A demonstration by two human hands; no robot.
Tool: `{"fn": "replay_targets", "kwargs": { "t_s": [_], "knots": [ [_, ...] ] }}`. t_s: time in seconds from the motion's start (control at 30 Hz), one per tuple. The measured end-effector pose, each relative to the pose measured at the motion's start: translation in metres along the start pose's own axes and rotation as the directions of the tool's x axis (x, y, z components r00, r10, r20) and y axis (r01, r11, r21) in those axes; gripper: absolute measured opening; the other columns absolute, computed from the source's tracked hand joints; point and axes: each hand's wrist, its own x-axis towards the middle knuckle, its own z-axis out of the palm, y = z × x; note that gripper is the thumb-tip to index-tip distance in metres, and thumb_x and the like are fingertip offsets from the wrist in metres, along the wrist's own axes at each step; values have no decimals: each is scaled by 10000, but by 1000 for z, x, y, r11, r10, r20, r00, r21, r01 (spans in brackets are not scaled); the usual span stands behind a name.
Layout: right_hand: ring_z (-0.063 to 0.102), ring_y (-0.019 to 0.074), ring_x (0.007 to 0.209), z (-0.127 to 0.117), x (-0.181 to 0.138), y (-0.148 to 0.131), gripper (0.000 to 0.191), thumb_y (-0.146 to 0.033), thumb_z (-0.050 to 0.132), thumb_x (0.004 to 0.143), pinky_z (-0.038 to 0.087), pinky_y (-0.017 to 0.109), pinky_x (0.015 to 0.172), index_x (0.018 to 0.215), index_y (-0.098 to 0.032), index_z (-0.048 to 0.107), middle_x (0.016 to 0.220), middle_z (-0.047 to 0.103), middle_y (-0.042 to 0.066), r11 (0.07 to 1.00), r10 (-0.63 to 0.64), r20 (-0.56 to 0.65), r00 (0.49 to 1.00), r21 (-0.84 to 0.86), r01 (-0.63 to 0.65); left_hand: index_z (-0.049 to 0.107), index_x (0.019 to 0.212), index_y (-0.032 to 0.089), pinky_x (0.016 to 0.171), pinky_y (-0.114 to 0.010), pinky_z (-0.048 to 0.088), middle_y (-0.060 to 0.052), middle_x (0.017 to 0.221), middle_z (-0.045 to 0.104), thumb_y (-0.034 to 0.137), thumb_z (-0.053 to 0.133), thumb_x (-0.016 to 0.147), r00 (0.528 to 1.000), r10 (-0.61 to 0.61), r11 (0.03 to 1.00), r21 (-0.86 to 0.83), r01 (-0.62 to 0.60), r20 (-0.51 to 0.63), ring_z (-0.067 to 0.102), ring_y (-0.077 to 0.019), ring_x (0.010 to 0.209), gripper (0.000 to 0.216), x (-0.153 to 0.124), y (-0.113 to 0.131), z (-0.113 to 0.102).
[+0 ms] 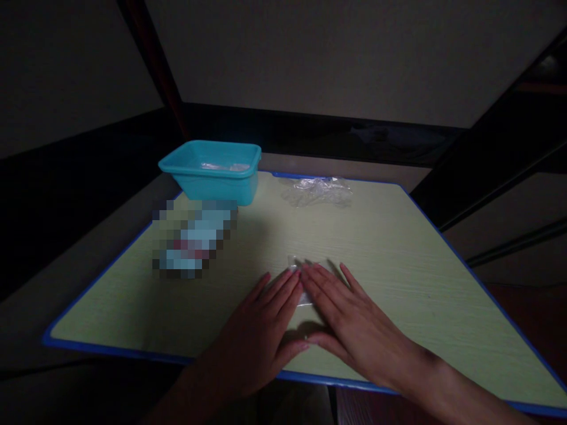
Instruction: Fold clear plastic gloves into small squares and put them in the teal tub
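Note:
Near the front middle of the table lies a small clear plastic bag point(305, 299), mostly covered by my fingers. My left hand point(261, 330) rests on its left side with the fingers stretched out flat. From the right, my right hand point(345, 307) presses on the same bag, fingers extended and the little finger spread away. The fingertips of both hands meet over the bag, and the two thumbs almost touch below it. What the bag holds, if anything, is hidden.
A turquoise plastic basin point(212, 180) with clear plastic inside stands at the back left. Crumpled clear plastic point(319, 192) lies at the back edge. A pixelated, light-blue item point(197, 236) is left of my hands. The pale table point(390, 254) has a blue rim.

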Motion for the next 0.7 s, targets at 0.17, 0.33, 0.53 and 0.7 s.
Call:
{"fn": "replay_targets", "kwargs": {
  "t_s": [0.17, 0.33, 0.53, 0.7],
  "knots": [
    [213, 285, 1352, 11, -5, 4, 732, -498, 377, 895, 221, 555, 1067, 1423, -39, 159, 1443, 257, 217, 999, -44, 92, 995, 13, 43, 226, 1393, 85, 1074, -469, 274, -178, 1464, 251, 491, 414, 885, 999, 9, 1000, 14, -10, 49, 198, -251, 1367, 676, 1, 0, -2],
    [173, 296, 1358, 9, -6, 8, 737, -524, 342, 898, 217, 591, 1052, 1414, -31, 160, 1446, 221, 218, 999, -40, 159, 986, 41, 34, 231, 1394, 103, 1078, -484, 255, -181, 1480, 197, 517, 458, 855, 998, -16, 1000, 4, 16, 57, 134, -282, 1377, 716, 0, -1, 0],
    [124, 320, 1361, 6, -4, 7, 746, -551, 340, 886, 217, 612, 1039, 1409, -41, 189, 1455, 186, 203, 999, 0, 235, 972, 45, -10, 260, 1387, 124, 1071, -501, 258, -186, 1479, 196, 526, 482, 839, 997, -43, 999, -18, 44, 71, 131, -310, 1372, 715, 0, -2, 0],
    [93, 340, 1359, 6, -5, 7, 729, -553, 335, 887, 212, 622, 1034, 1405, -52, 219, 1460, 173, 197, 1000, 15, 231, 973, 24, -21, 230, 1401, 122, 1058, -522, 266, -200, 1486, 153, 539, 464, 842, 994, -58, 998, 4, 58, 91, 96, -327, 1374, 736, -1, -3, 1]
  ]
}}
